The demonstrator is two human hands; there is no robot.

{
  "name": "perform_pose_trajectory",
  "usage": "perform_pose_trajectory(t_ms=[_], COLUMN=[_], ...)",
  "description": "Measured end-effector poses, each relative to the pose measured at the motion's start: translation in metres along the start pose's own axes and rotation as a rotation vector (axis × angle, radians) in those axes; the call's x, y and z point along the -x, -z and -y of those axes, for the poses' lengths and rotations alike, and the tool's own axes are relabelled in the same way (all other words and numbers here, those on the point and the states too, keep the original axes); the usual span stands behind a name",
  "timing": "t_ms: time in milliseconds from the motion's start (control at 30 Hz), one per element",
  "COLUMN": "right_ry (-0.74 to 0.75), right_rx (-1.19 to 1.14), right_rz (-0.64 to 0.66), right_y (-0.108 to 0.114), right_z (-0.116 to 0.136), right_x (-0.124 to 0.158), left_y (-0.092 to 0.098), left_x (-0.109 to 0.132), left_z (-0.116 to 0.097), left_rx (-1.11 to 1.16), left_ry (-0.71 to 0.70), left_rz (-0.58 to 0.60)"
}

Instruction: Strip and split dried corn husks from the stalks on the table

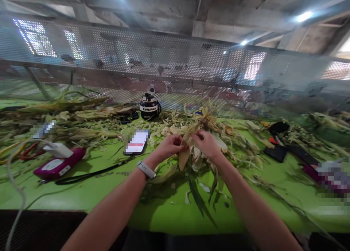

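A pale yellow-green corn husk point(185, 159) hangs between my two hands above the green table. On its left side, my left hand point(171, 146) is closed with the fingertips pinching the husk's edge. Higher up on the right, my right hand point(205, 143) also pinches it, thumb and fingers together. Right behind my hands lies a bunch of dry husks and silk point(209, 119). Long dark green leaves point(195, 192) trail below it toward the table's front, among small white scraps.
A phone point(137, 141) and a purple device with a white plug point(58, 163) lie to the left. A black jar point(149, 107) stands at the back before a perforated metal screen point(169, 54). Plant scraps spread on both sides; a black wallet-like object point(275, 152) lies right.
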State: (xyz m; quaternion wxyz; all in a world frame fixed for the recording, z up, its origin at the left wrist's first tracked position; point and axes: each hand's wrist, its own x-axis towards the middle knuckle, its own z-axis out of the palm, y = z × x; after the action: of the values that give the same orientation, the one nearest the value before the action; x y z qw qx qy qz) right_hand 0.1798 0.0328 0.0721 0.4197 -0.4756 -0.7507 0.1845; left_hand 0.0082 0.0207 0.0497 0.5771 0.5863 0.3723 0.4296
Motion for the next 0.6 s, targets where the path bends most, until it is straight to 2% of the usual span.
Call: perform_pose_trajectory(t_ms=[133,233,333,400,600], right_ry=[-0.052,-0.040,-0.011,0.019,0.025], right_rx=[-0.035,-0.080,-0.098,-0.098,-0.062], right_rz=[-0.170,-0.215,-0.162,-0.096,0.033], right_y=[0.014,0.018,0.019,0.019,0.013], right_z=[-0.006,-0.008,-0.006,-0.002,0.004], right_x=[-0.006,-0.008,-0.007,-0.005,0.000], left_y=[0.007,0.009,0.008,0.006,0.000], left_x=[0.003,0.005,0.006,0.007,0.003], left_z=[-0.006,-0.009,-0.011,-0.013,-0.011], left_rx=[-0.017,-0.021,-0.004,0.014,-0.051], left_ry=[0.090,0.091,0.098,0.078,-0.071], left_rz=[0.079,0.130,0.204,0.200,0.005])
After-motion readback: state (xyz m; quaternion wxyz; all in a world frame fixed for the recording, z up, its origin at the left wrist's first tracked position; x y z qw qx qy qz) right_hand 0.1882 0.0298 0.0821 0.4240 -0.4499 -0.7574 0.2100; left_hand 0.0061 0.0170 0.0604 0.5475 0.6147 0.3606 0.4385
